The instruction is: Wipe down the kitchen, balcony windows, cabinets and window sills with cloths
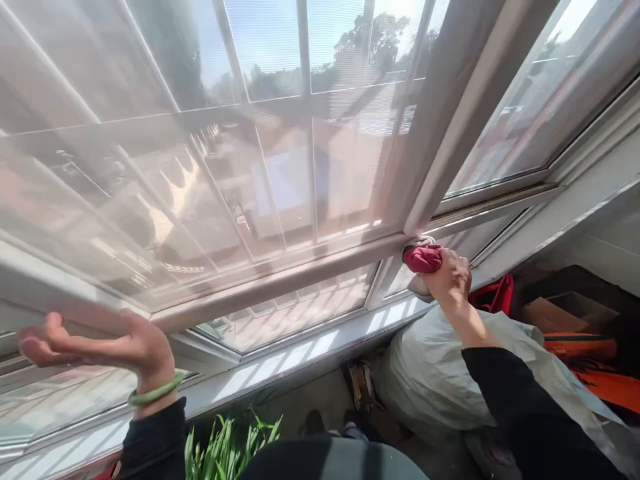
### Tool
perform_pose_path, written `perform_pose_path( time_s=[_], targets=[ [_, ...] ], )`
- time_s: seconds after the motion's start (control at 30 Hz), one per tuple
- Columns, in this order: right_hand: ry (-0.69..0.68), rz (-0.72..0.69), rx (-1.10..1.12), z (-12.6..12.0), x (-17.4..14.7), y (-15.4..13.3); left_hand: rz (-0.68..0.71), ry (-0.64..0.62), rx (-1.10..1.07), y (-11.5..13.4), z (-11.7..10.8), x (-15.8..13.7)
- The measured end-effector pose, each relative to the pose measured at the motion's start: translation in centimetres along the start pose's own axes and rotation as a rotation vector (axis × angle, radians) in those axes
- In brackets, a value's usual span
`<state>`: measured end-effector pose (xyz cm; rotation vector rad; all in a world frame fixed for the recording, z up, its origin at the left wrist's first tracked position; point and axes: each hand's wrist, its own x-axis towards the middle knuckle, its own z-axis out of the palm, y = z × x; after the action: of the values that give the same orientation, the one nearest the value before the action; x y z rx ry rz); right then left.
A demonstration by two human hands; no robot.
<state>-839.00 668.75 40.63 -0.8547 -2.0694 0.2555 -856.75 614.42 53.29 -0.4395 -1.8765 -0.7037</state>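
A bunched red cloth [424, 259] is gripped in my right hand [450, 277], pressed at the lower right corner of the window frame [295, 272]. Behind that frame spans a large glass pane [285, 173] with a fine mesh look and bars beyond it. At the lower left, my left hand [143, 343] is held palm up with its fingers stretched out, slightly blurred. It is close to the frame's lower left corner; whether it touches is hard to tell. A green bangle [157, 390] circles the left wrist.
Below the window runs a sunlit white sill [285, 360]. A green leafy plant [233, 450] stands at the bottom. On the right are a large pale bag [435, 367], a cardboard box [563, 313] and orange items [607, 387]. Another window sash [520, 113] adjoins at the upper right.
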Motion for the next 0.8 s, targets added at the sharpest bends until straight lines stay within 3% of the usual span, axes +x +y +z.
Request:
perform_pose_path(
  time_s=[0.07,0.13,0.2,0.3,0.4,0.5,0.57,0.67,0.8],
  targets=[
    [0.166,0.049,0.093,-0.2,-0.9,-0.7,0.086,0.056,-0.072,2.7,2.3,-1.5],
    [0.239,-0.105,0.231,-0.2,-2.3,-4.4,0.259,0.057,-0.132,6.6,5.6,-3.7],
    [0.155,-0.382,0.36,0.3,-3.5,-9.4,0.418,-0.198,-0.233,10.7,9.1,-6.1],
    [-0.09,-0.699,0.412,1.5,-3.3,-13.9,0.426,-0.31,-0.217,14.3,13.4,-9.1],
    [-0.208,-0.7,0.378,2.2,-0.9,-11.6,0.369,-0.298,-0.141,14.0,15.5,-10.4],
    [-0.225,-0.561,0.307,1.6,1.8,-6.3,0.333,-0.324,-0.177,12.5,15.9,-10.8],
    [-0.205,-0.467,0.25,1.0,2.7,-4.4,0.312,-0.321,-0.196,12.0,16.1,-11.0],
    [-0.176,-0.397,0.196,0.2,2.6,-5.2,0.27,-0.281,-0.174,12.1,16.8,-11.3],
    [-0.251,-0.541,0.197,-0.2,2.8,-6.4,0.207,-0.231,-0.214,11.6,18.0,-11.8]
  ],
)
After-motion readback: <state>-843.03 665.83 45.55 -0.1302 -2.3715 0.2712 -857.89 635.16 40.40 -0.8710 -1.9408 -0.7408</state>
